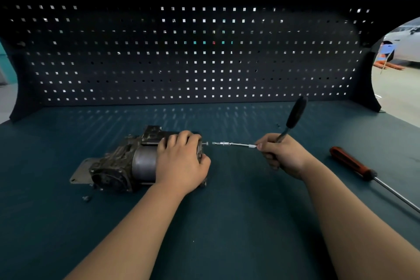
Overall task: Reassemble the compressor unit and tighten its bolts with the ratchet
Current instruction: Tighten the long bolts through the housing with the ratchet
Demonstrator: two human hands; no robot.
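1. The compressor [127, 161] lies on its side on the table [227, 229], left of the middle and well in from the front edge. Its flat mounting plate points toward the left edge.
2. The left hand [181, 161] grips the compressor's right end. The fingers are curled over the top and the thumb is bent round the near side of the end face.
3. A bolt [206, 143] sticks out of that end face, just right of the left fingertips, with its head toward the right edge.
4. The right hand [281, 154] is closed round the ratchet [295, 113] near its head, about mid-table. The fingers are wrapped tight and the thumb tip presses where the shaft begins.
5. The ratchet's black handle rises out of the fist, tilted toward the back right corner. Its thin extension [234, 144] runs level to the left, in line with the bolt — the tip stops just short of the bolt head, not touching.
6. A screwdriver [351, 163] with a red and black handle lies on the table near the right edge, apart from the right hand. Its shaft runs off toward the front right corner.
7. A small screw [86, 198] lies loose on the table just in front of the compressor's left end.
8. A dark pegboard [204, 57] stands along the back edge.
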